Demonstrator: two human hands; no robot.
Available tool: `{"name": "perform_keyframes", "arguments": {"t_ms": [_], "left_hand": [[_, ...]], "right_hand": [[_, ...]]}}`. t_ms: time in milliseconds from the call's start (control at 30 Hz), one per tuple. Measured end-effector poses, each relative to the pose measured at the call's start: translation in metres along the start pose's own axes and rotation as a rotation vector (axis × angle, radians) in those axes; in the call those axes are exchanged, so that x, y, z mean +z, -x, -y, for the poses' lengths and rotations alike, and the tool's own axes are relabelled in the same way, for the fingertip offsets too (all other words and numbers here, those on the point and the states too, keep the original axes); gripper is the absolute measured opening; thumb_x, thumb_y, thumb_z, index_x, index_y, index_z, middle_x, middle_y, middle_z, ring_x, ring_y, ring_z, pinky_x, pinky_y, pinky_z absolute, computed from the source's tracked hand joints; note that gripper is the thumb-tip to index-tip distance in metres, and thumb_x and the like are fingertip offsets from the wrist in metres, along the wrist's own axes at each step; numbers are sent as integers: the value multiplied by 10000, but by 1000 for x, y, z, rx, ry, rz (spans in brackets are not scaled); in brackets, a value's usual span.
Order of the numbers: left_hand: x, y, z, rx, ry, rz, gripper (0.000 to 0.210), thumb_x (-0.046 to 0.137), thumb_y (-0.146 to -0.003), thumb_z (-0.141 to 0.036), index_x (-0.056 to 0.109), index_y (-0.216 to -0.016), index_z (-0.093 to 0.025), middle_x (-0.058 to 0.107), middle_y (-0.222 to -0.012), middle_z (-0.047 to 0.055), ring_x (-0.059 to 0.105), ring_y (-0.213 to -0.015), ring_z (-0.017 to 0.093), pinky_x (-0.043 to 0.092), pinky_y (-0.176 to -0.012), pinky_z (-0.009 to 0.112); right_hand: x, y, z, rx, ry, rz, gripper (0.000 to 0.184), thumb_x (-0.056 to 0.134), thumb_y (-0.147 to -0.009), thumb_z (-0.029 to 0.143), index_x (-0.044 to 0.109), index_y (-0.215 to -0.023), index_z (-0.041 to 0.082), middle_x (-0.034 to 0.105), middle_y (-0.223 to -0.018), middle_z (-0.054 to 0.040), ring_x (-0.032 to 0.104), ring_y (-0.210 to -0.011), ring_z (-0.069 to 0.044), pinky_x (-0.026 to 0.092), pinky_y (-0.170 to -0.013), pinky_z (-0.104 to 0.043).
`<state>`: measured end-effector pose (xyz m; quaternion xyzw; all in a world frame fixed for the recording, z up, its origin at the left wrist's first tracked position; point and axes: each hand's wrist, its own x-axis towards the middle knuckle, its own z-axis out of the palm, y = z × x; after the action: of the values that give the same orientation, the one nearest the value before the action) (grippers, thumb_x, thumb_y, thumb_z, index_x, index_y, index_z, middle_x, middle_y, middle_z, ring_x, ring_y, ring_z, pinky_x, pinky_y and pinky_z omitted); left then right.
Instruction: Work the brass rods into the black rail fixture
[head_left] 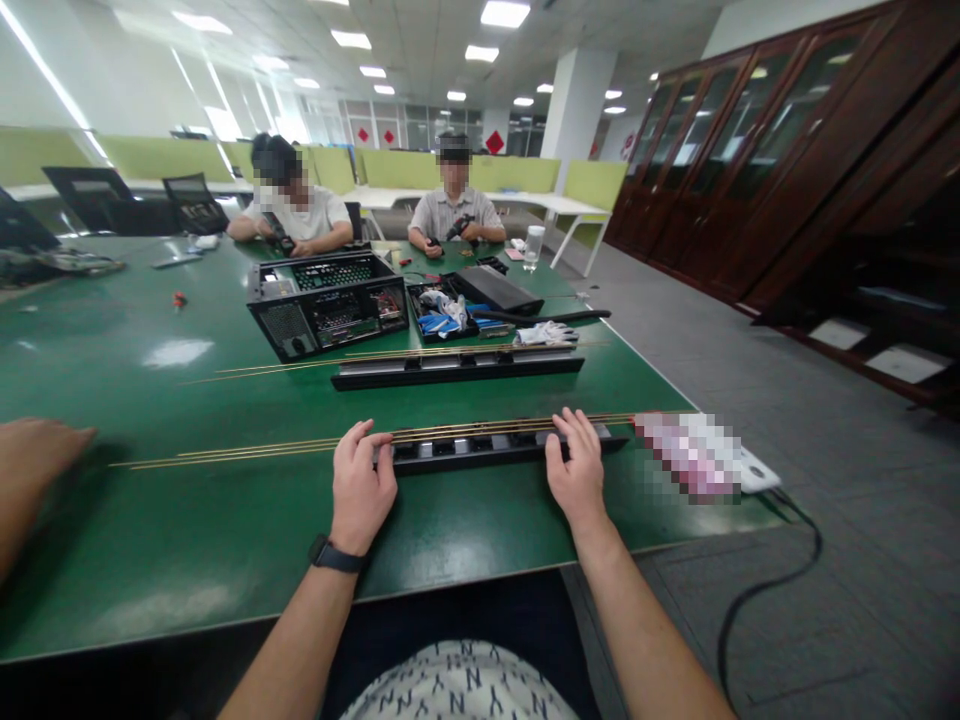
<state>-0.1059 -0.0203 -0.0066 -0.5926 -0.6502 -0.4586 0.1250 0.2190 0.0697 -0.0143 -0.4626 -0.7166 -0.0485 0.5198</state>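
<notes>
A long black bar point(480, 458) with a grey inner strip and black blocks lies on the green table before me. Several thin brass-coloured rods point(259, 450) run along its top and stick out far to the left. My left hand point(362, 490) is at the bar's left end, thumb and forefinger curled closely about it, by the rods. Toward the right end rests my right hand point(576, 468), its fingers spread over the rods and the thumb on the near side. Hand and bar hide parts of the rods.
Behind lies a second black bar point(457, 374) with rods. Farther back are an open computer case point(326, 300), a tray point(442, 325) of tools and gloves, and two people. Another person's hand point(41, 450) enters at left. A white power strip point(757, 470) with a cable lies right.
</notes>
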Motion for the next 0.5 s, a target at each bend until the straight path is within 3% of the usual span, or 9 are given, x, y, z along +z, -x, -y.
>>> {"name": "perform_keyframes", "arguments": {"t_ms": [300,500], "left_hand": [[-5,-2,3,22,-48,36,197,479,-1002,-208,669,-1044,-174,626,-1251,158,534,-1312,295,438,-1137,511],[-17,-2,19,30,-112,-3,200,483,-1000,-217,670,-1036,-157,627,-1234,173,541,-1291,310,436,-1131,525]], "right_hand": [[1,1,-4,0,0,-4,325,547,-996,262,679,-1273,154,654,-1379,-174,498,-1407,-313,409,-1149,-562],[0,0,-3,2,-3,-6,325,545,-996,274,681,-1266,154,659,-1369,-176,505,-1400,-316,415,-1144,-562]]}}
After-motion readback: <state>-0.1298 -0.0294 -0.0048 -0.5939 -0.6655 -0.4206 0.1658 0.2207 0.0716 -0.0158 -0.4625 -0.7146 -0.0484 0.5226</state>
